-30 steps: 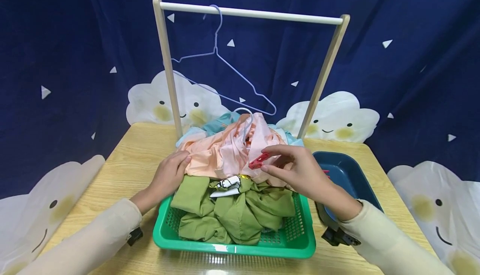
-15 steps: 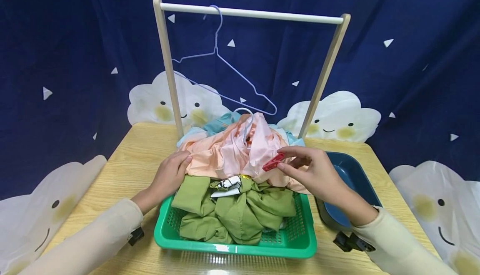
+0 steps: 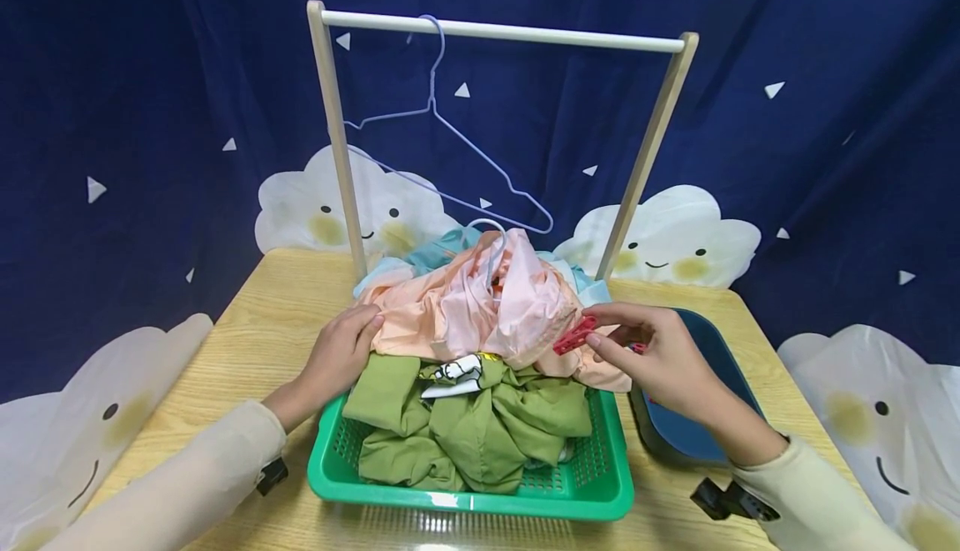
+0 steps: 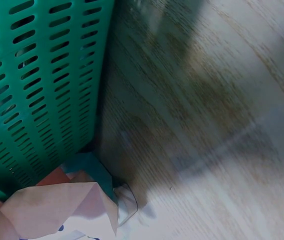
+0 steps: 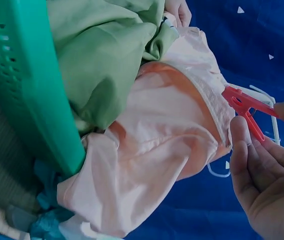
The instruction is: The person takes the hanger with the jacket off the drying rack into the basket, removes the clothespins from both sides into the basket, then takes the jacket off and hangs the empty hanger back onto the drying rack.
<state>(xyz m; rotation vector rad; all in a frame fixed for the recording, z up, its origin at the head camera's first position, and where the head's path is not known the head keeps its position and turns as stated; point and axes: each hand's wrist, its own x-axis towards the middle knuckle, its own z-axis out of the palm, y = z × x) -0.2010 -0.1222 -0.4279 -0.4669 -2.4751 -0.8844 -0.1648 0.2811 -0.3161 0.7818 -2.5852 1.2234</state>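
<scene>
My right hand (image 3: 652, 355) pinches a red clothespin (image 3: 575, 335) between thumb and fingertips, beside the right part of a peach-pink garment (image 3: 408, 318). In the right wrist view the clothespin (image 5: 243, 103) is close to the garment's stitched edge (image 5: 202, 92); whether they touch is unclear. My left hand (image 3: 341, 351) grips the garment's left side; some of its fingers are hidden. A pale hanger hook (image 3: 491, 224) sticks up through the garment. The garment lies over the back of a green basket (image 3: 468, 501), behind a folded olive-green garment (image 3: 472, 426).
A wood-and-white rack (image 3: 502, 31) stands behind, with a lilac hanger (image 3: 480, 151) on its bar. Light-blue cloth (image 3: 442, 251) lies at its foot. A dark-blue tray (image 3: 720, 359) with red pieces sits right of the basket on the wooden table (image 3: 255, 309).
My right hand has moved right and slightly down with the clothespin, along the garment toward the tray. The left hand stays in place.
</scene>
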